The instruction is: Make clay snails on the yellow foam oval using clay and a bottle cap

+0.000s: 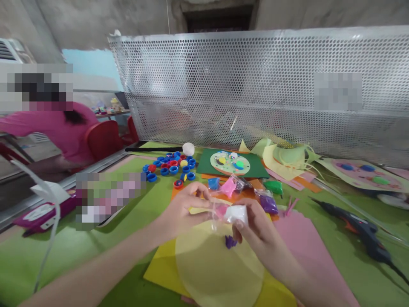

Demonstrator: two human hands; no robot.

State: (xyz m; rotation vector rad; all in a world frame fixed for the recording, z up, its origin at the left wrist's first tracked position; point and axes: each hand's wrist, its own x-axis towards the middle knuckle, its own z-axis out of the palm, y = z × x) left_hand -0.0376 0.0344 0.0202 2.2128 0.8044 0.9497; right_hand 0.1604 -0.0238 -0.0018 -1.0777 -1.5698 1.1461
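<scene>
Both hands meet just above the yellow disc (217,266), which lies on a yellow sheet (159,269) on the green table (96,238); the left hand (187,211) pinches the edge of a small clear bag (220,210) between thumb and fingertips; the right hand (257,228) grips the other end of the bag, its fingers closed round the white lump (238,214) inside; the bag hangs in the air over the far rim of the disc, stretched between the two hands. A purple bit (230,242) lies on the disc, just under the right hand.

Beyond the disc sit more little bags of clay: blue (213,183), pink (228,186), green (273,186) and purple (269,204); farther beyond it lies a green board (255,170) bearing a decorated round piece (230,163); beyond and left of the disc is a heap of blue and red caps (172,166), with a white ball (188,149) behind them. To the right of the disc a pink sheet (303,243) touches the yellow sheet; farther right a black glue gun (362,230) lies on the table. A perforated metal screen (255,85) stands well behind the disc; far to its left another person in a pink top (60,128) sits by a red chair (104,138).
</scene>
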